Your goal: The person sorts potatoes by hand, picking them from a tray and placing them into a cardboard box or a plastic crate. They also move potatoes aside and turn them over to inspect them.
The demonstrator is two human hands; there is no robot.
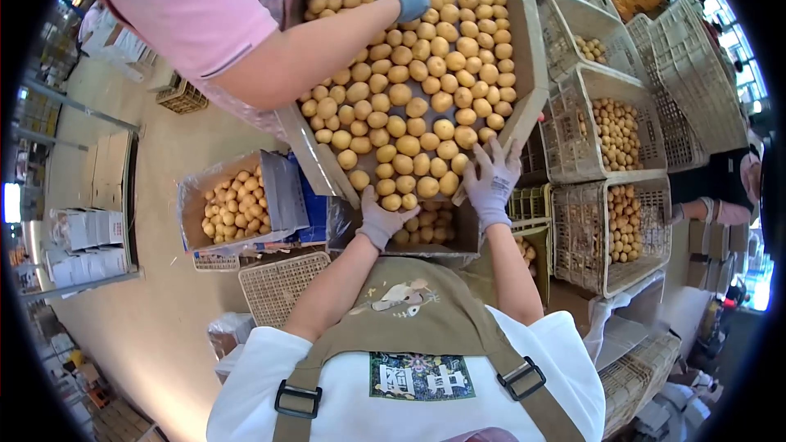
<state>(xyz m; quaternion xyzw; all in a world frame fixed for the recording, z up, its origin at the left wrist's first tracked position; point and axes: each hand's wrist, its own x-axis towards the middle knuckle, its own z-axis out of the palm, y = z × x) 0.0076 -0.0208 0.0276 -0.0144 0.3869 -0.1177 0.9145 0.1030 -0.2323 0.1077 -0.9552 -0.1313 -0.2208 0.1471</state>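
One tray (528, 41) of yellow fruit (409, 98), too many to count; three baskets (565, 127) beside it. My left hand (383, 221) is curled at the near edge, and I cannot tell if it grips fruit. My right hand (491, 182) is spread on the corner.

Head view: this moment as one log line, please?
left hand: on yellow fruit at tray edge | right hand: open, at tray corner | co-worker's hand: on far fruit

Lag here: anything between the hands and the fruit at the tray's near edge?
Nothing visible. Left hand and right hand sit at the tray edge beside the fruit; a co-worker's arm crosses farther up.
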